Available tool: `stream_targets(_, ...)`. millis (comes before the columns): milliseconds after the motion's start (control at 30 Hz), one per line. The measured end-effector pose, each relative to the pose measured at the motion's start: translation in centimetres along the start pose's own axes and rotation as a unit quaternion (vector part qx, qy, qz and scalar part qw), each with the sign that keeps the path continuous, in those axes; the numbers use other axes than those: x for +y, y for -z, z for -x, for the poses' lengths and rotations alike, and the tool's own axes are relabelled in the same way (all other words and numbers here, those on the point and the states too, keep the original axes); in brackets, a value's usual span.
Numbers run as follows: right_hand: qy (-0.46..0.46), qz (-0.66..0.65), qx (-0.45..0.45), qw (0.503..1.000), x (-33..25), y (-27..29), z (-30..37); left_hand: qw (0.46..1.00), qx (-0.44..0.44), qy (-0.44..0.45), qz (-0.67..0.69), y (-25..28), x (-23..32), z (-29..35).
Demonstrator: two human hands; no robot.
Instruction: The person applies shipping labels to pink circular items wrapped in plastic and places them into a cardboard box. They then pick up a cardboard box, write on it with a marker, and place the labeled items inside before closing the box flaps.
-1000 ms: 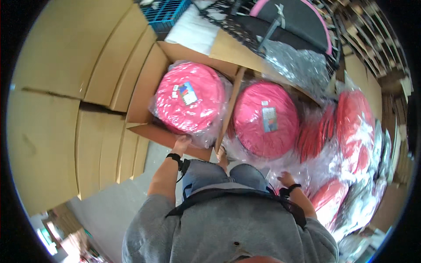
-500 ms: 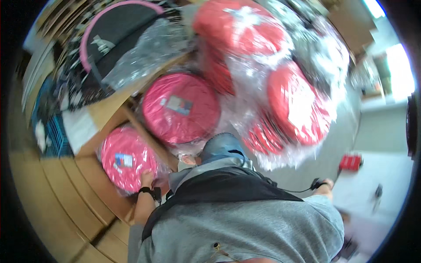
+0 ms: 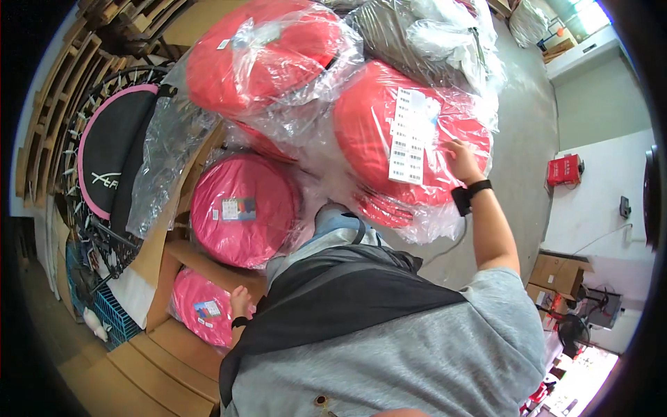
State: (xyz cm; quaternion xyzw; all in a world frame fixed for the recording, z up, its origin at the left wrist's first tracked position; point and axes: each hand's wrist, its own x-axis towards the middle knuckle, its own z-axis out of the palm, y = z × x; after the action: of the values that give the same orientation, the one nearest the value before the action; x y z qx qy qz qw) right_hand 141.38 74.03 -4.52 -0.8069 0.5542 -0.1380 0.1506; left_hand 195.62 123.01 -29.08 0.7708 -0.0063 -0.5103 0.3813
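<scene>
My right hand (image 3: 464, 164) reaches over a round red pack (image 3: 361, 132) in clear plastic, fingers extended and apart, beside a white sheet of printed labels (image 3: 407, 135) lying on it. It holds nothing that I can see. My left hand (image 3: 240, 301) is by the right edge of a round pink pack (image 3: 198, 297) in a cardboard box (image 3: 154, 295). Its fingers are loosely bent and apart, with no grasped thing visible. A larger dark-pink round pack (image 3: 243, 184) in plastic stands just beyond, with a small label on its face.
Another plastic-wrapped red stack (image 3: 260, 55) and grey wrapped bundles (image 3: 410, 45) stand ahead. At left are a pink-rimmed black trampoline (image 3: 114, 146), wooden pallets (image 3: 52, 104) and a blue crate (image 3: 101, 295). A red box (image 3: 565, 170) and cartons (image 3: 556, 274) are at right.
My right hand has moved from low at the right side up over the red pack. The view has shifted, and the label sheet now shows clearly. My left hand stays beside the boxed pink pack.
</scene>
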Motion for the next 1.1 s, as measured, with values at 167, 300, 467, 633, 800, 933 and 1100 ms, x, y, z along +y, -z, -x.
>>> stream_targets(167, -0.019, -0.064, -0.025, 0.997, 3.9, -4.3, -4.3, 0.999, -0.022, 0.023, 0.037, -5.1, -0.3, 1.5)
stream_targets(300, -0.058, -0.083, -0.042, 0.994, 6.9, -6.3, -6.9, 0.999, -0.035, 0.02, 0.028, -7.3, -3.5, 1.7)
stream_targets(467, 0.003, -0.074, 0.02, 0.997, 8.1, -8.5, -11.5, 0.993, -0.036, -0.039, -0.104, -8.0, -3.8, 5.3)
stream_targets(633, 0.064, -0.024, 0.075, 0.995, 8.9, -10.8, -16.3, 0.989, 0.037, 0.065, -0.129, -8.5, -0.3, 7.3)
stream_targets(800, -0.025, 0.07, 0.023, 0.997, 7.0, -10.9, -17.5, 0.996, 0.072, 0.035, -0.026, -12.8, 8.6, 9.7)
stream_targets(933, -0.026, 0.042, 0.042, 0.998, 7.3, -11.3, -17.1, 0.994, 0.057, 0.004, -0.088, -12.1, 8.9, 7.3)
stream_targets(1100, -0.023, 0.01, 0.083, 0.996, 8.8, -10.5, -15.1, 0.994, 0.056, 0.024, -0.091, -12.8, 9.3, 6.8)
